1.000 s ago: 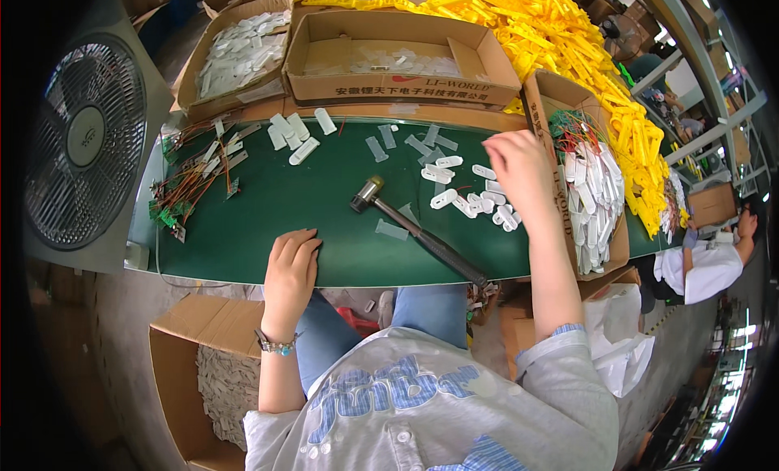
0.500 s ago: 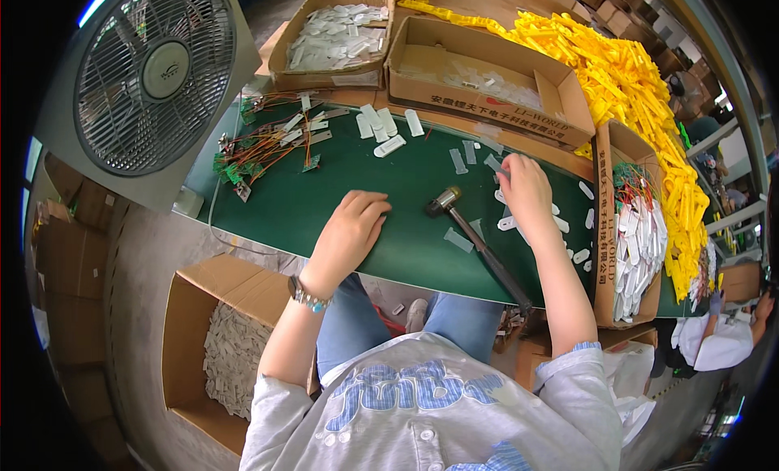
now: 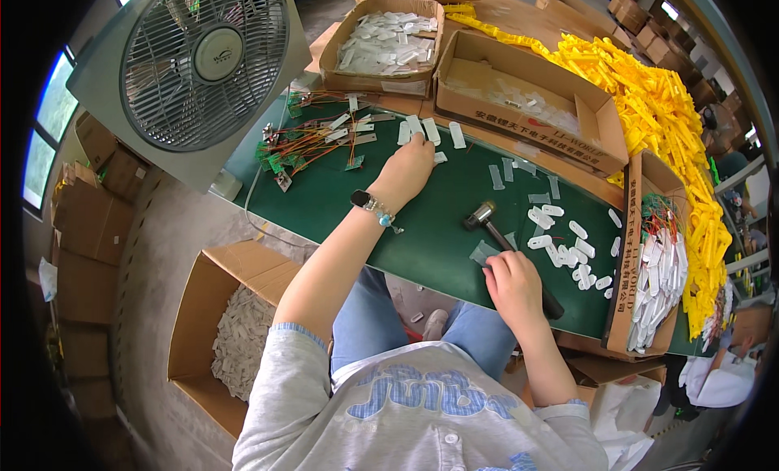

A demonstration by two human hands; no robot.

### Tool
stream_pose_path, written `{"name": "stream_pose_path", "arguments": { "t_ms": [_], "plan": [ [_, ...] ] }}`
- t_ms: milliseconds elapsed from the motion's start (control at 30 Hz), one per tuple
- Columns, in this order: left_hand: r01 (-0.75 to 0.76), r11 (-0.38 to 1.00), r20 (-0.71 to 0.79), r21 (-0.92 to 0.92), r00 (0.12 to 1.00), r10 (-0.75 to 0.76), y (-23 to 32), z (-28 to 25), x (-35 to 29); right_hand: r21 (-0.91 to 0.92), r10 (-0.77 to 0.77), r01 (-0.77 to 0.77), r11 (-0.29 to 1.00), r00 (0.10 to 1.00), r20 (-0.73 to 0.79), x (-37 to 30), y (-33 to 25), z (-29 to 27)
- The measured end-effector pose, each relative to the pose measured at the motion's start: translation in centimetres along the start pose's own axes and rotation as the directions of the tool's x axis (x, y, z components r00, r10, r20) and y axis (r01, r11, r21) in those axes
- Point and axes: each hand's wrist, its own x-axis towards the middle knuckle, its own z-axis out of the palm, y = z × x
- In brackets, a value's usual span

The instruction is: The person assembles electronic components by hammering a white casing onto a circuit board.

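My left hand point(image 3: 408, 172) reaches to the far middle of the green table, its fingers bent together on a white oblong plastic piece point(image 3: 415, 124). Similar white pieces point(image 3: 432, 132) lie around those fingertips. Near the table's front edge, my right hand point(image 3: 514, 286) has its fingers closed at the lower edge of a clear plastic piece point(image 3: 484, 251). A hammer point(image 3: 480, 215) with a dark handle lies right beside it, the handle passing behind that hand. Several small white oval pieces point(image 3: 578, 229) and clear strips point(image 3: 509, 169) are scattered to the right.
Wired circuit boards point(image 3: 324, 138) lie at the far left by a grey fan point(image 3: 217, 57). Cardboard boxes point(image 3: 430, 83) of white and clear parts line the back. At the right stand a box point(image 3: 623, 309) of wired white parts and a yellow heap point(image 3: 657, 90). A carton point(image 3: 191, 341) sits below left.
My left hand has moved forward and right onto the white pieces. My right hand has drawn back from the far clear strips to the one beside the hammer. The view has shifted somewhat.
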Motion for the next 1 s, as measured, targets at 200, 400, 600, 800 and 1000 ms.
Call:
{"name": "stream_pose_path", "arguments": {
  "t_ms": [200, 400, 600, 800, 1000],
  "plan": [
    [-0.078, 0.993, 0.008, -0.085, 0.997, 0.079, 0.4, -1.5, -3.1, -0.07, 0.015, -0.018, 0.997, 0.999, -0.032, 0.6, 1.9, 0.1],
    [-0.236, 0.889, -0.102, -0.393, 0.972, 0.212, 2.0, -3.3, -4.5, -0.08, 0.037, -0.038, 0.996, 0.999, -0.016, 1.3, 1.2, 0.5],
    [-0.029, 0.601, 0.04, -0.799, 0.994, 0.101, 4.6, -3.9, -8.2, 0.049, 0.055, -0.051, 0.997, 0.994, -0.093, 2.5, -1.0, 0.4],
    [0.12, 0.538, 0.213, -0.834, 0.97, 0.114, 5.2, -4.0, -10.7, 0.166, -0.03, 0.05, 0.985, 0.992, -0.123, 3.0, -2.6, 2.6],
    [-0.012, 0.911, -0.169, -0.413, 0.984, -0.064, 0.3, -6.2, -8.0, 0.122, -0.014, 0.027, 0.992, 0.994, -0.106, 1.7, -2.6, 3.9]
  ]
}}
